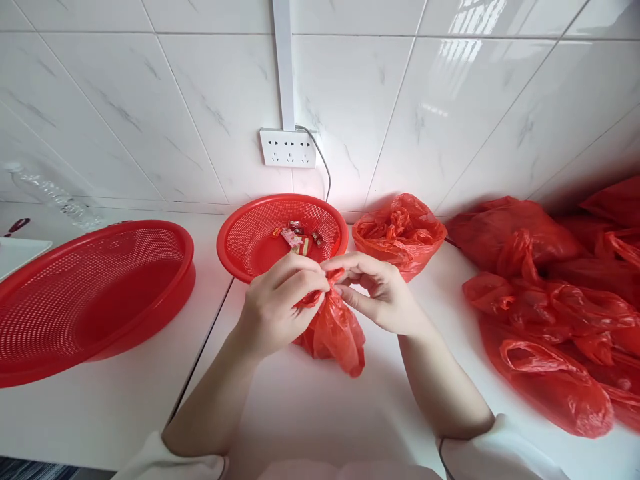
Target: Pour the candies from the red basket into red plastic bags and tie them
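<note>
Two hands met just above the small red bag (335, 333), which sat on the white desk (310, 407) close in front of the person. The left hand (273, 303) had its grip clenched round the gathered neck, and the right hand (383, 293) pinched the twisted end of that same neck between thumb and fingertips. By the look of it, the mouth was being tied shut. Film so thin and slippery calls for a steady pinch and a firm pull, or the twist may slip. Just behind the bag stood a round red basket (235, 233) holding a few wrapped sweets (297, 237), with an open red bag (400, 233) beside it. Left of the small bag lay a larger red basket (100, 233), and to its right a heap of filled red bags (550, 300). Farthest behind it was a wall socket (287, 148).
</note>
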Tool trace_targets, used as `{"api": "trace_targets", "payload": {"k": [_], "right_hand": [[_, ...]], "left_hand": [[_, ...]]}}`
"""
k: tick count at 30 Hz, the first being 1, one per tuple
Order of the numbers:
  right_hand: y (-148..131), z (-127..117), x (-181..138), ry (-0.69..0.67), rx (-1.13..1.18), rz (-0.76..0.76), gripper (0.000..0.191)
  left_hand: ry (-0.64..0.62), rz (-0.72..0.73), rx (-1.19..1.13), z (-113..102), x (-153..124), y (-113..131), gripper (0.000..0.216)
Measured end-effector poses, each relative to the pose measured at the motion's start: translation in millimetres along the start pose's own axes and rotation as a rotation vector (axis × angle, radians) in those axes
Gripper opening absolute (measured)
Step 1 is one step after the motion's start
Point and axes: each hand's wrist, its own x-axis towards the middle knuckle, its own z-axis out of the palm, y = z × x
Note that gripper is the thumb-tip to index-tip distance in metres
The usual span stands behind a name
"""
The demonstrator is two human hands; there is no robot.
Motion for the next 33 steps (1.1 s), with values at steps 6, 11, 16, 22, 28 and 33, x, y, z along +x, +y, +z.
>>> {"api": "trace_targets", "payload": {"k": [6, 11, 16, 22, 28, 33], "right_hand": [[1.1, -1.9, 0.5, 0.12, -0.094, -0.001, 0.02], [-1.6, -7.2, 5.0, 0.099, 0.096, 0.063, 0.006], [0.0, -10.2, 8.0, -0.111, 0.449, 0.187, 0.035], [-7.1, -31.3, 6.5, 0.092, 0.273, 0.03, 0.064], [-17.9, -74.6, -14.7, 0.377, -0.111, 0.001, 0.069], [-19.6, -108.4, -39.4, 0.483, -0.368, 0.105, 0.065]], "left_hand": [[0.041, -0.001, 0.035, -5.6, -0.2, -8.0, 0.024], [-0.035, 0.028, 0.012, -16.6, 0.8, -14.4, 0.03], [0.003, -0.04, -0.025, -25.1, 4.8, -15.8, 0.016], [-0.071, -0.055, 0.074, -48.7, 2.8, -25.3, 0.013], [-0.228, -0.036, 0.062, -82.5, 1.8, -32.2, 0.015], [-0.337, -0.076, -0.003, -96.7, -1.8, -35.2, 0.018]]}}
